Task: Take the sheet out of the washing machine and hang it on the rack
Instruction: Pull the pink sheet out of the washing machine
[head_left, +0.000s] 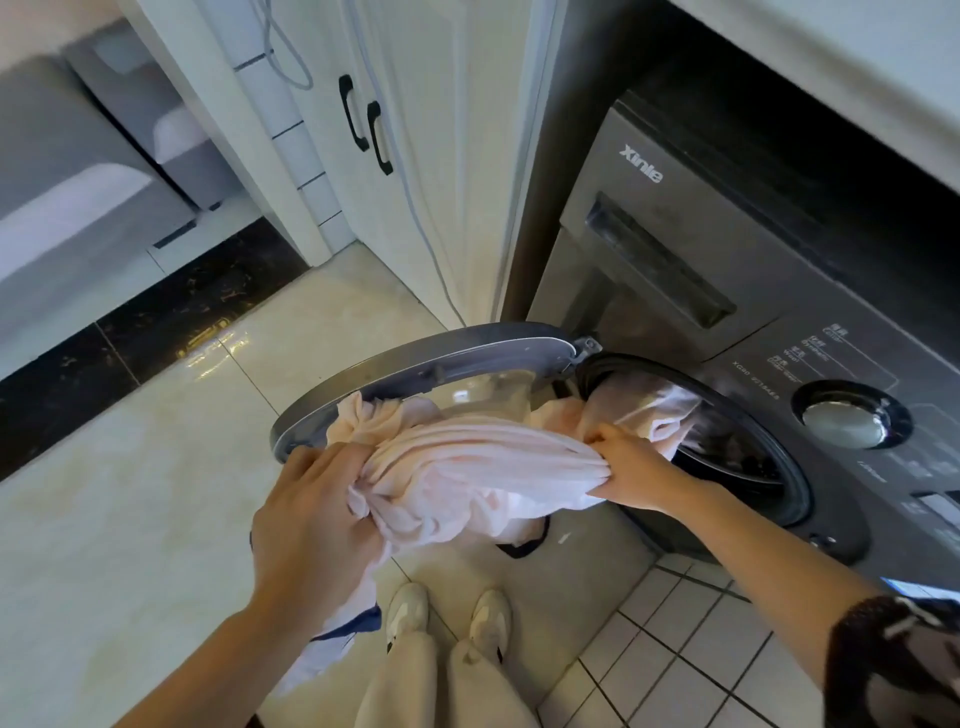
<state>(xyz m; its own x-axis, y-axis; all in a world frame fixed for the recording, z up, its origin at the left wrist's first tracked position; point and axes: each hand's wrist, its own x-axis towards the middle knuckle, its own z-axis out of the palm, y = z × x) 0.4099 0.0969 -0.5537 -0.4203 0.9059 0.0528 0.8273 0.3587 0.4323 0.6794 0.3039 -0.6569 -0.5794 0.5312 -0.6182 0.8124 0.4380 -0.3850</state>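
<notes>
A pale pink sheet (467, 467) is bunched between my two hands in front of the dark grey washing machine (727, 291). One end of it still trails into the drum opening (727, 441). My left hand (311, 509) grips the bunched left end, just below the open round door (415, 374). At the mouth of the drum, my right hand (628, 467) is closed on the sheet. A white part of the sheet with a dark blue edge (337, 639) hangs down below my left hand. No rack is in view.
The open door juts out to the left at hand height. White cabinet doors with black handles (363, 119) stand left of the machine. A grey sofa (78, 182) is at far left. My feet in white shoes (447, 613) stand on the tiled floor.
</notes>
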